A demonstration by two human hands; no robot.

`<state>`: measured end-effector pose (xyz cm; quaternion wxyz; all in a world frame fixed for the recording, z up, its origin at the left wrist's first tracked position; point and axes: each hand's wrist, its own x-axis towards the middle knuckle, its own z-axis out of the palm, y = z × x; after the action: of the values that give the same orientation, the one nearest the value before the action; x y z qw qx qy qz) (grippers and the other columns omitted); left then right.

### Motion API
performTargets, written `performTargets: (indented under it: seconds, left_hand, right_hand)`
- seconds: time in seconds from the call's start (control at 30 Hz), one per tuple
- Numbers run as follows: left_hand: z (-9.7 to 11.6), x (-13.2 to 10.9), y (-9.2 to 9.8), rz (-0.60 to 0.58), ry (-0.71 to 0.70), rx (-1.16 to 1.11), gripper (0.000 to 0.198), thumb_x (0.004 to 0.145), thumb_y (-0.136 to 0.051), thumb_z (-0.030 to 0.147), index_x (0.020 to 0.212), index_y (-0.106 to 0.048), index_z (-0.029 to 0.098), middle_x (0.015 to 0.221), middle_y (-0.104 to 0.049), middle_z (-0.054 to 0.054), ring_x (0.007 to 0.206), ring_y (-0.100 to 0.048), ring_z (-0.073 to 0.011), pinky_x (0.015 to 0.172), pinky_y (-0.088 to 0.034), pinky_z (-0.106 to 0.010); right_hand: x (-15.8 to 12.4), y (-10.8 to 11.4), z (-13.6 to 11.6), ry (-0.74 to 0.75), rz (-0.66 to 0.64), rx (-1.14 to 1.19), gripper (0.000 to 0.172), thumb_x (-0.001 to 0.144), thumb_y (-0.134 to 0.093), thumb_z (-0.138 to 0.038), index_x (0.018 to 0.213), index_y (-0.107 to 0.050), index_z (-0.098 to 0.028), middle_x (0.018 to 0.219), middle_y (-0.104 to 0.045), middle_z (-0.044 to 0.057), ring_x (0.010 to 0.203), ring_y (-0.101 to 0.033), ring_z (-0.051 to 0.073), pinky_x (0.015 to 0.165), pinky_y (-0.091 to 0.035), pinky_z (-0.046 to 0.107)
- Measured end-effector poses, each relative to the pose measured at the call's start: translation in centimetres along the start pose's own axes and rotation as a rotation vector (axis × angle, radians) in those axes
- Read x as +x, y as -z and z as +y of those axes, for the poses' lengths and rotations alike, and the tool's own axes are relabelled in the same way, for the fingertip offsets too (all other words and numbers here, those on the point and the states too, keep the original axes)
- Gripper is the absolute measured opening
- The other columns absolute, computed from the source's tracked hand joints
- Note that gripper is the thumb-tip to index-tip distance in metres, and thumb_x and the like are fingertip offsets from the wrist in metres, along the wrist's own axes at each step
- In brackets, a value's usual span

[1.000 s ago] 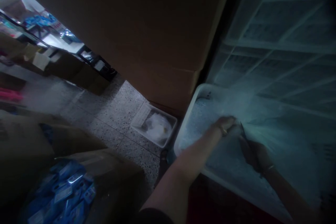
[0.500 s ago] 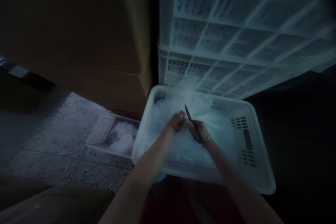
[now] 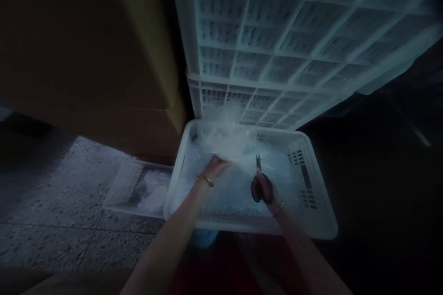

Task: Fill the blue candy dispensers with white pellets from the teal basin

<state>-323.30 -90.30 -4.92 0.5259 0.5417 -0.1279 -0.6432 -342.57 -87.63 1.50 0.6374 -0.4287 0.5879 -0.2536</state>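
Note:
A clear plastic bag (image 3: 230, 140) lies in a white plastic basket (image 3: 238, 226), its upper part bunched toward the back. My left hand (image 3: 216, 165) is closed on the gathered plastic near the basket's middle. In my right hand (image 3: 268, 189) is a pair of scissors (image 3: 258, 163) with dark handles, the blades pointing away from me and slightly apart. Their tips are beside the stretched plastic; whether they touch it I cannot tell. Small pale pieces (image 3: 192, 159) fill the basket's bottom around and under the bag. Dim light and blur hide finer detail.
Tall white crates (image 3: 277, 55) stand stacked right behind the basket. Cardboard boxes (image 3: 145, 124) rise at the left. On the speckled floor (image 3: 51, 189) sits a smaller white tray (image 3: 117, 189) holding crumpled plastic (image 3: 155, 189). Something blue (image 3: 204, 238) shows under the basket's front edge.
My right hand has moved away from my left, and the scissors have turned so that their handles and blades show apart. My left hand still grips the plastic. The whole view has shifted.

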Motion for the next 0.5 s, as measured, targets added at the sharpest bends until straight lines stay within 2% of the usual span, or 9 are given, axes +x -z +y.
performTargets:
  seconds: [0.1,0.17,0.27,0.37,0.5]
  left_hand:
    - [0.8,-0.7,-0.3,0.047,-0.102,0.148,0.03,0.044,-0.081,0.017,0.069,-0.063,0.013,0.062,-0.061,0.004,0.063,-0.055,-0.0119,0.057,-0.044,-0.02]
    - [2.2,-1.0,-0.3,0.073,-0.16,0.212,0.035,0.044,-0.081,0.019,0.072,-0.062,0.014,0.065,-0.062,0.004,0.066,-0.056,-0.0122,0.059,-0.044,-0.021]
    - [5.5,-1.9,0.4,0.065,-0.313,0.356,0.042,0.048,-0.079,0.02,0.086,-0.063,0.014,0.078,-0.067,0.001,0.075,-0.059,-0.0147,0.067,-0.047,-0.024]
    - [9.0,-4.1,1.7,0.084,-0.487,0.571,0.045,0.056,-0.075,0.025,0.098,-0.062,0.013,0.09,-0.069,-0.003,0.082,-0.062,-0.0182,0.074,-0.05,-0.029]
    - [12.4,-8.6,3.8,0.384,-0.639,0.729,0.049,0.06,-0.072,0.029,0.104,-0.061,0.013,0.095,-0.069,-0.005,0.088,-0.063,-0.0213,0.082,-0.05,-0.033]
  right_hand:
    - [-0.3,-0.6,1.1,-0.006,-0.041,0.083,0.061,0.073,-0.046,-0.076,0.047,-0.044,-0.021,0.03,-0.041,-0.002,0.027,-0.038,0.009,0.03,-0.029,0.023]
    - [-0.9,-0.6,1.7,-0.008,-0.064,0.143,0.06,0.074,-0.047,-0.076,0.05,-0.045,-0.021,0.03,-0.042,-0.003,0.026,-0.037,0.009,0.03,-0.029,0.022]
    - [-2.2,0.1,2.4,-0.003,-0.082,0.251,0.057,0.074,-0.049,-0.074,0.056,-0.047,-0.02,0.035,-0.045,-0.004,0.029,-0.039,0.008,0.032,-0.031,0.021]
    - [-3.6,1.0,2.7,-0.004,-0.087,0.323,0.056,0.077,-0.048,-0.073,0.06,-0.049,-0.019,0.038,-0.047,-0.004,0.032,-0.041,0.008,0.034,-0.032,0.021]
    - [-5.2,1.2,2.3,0.024,-0.072,0.377,0.056,0.076,-0.049,-0.073,0.061,-0.05,-0.019,0.039,-0.047,-0.004,0.032,-0.04,0.007,0.034,-0.03,0.02]
